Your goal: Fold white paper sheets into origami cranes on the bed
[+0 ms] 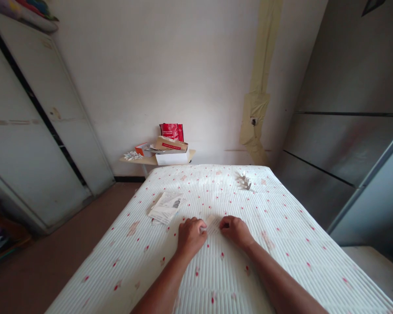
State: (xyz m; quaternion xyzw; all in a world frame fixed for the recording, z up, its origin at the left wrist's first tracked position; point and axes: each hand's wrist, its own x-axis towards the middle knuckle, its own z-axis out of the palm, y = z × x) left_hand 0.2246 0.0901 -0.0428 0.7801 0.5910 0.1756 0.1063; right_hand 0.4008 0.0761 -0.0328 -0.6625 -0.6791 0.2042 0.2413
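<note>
Between my two hands is a small piece of printed paper (pixel 213 225), low over the white quilted bed cover (pixel 236 279). My left hand (pixel 192 235) has its fingers curled and closed on the paper's left edge. At the right edge, my right hand (pixel 236 231) pinches the same paper with bent fingers. Beyond my left hand lies a stack of printed papers (pixel 167 207), the top one bearing a dark picture. Several pale, crumpled scraps (pixel 245 182) rest farther off on the right side of the bed.
Behind the bed's far edge, a small table (pixel 150 161) carries a white box (pixel 173 158), a cardboard piece (pixel 170 143), a red bag (pixel 172 131) and a white pile (pixel 133 155). Cabinets (pixel 36 109) stand at left, a grey wardrobe (pixel 334 144) at right.
</note>
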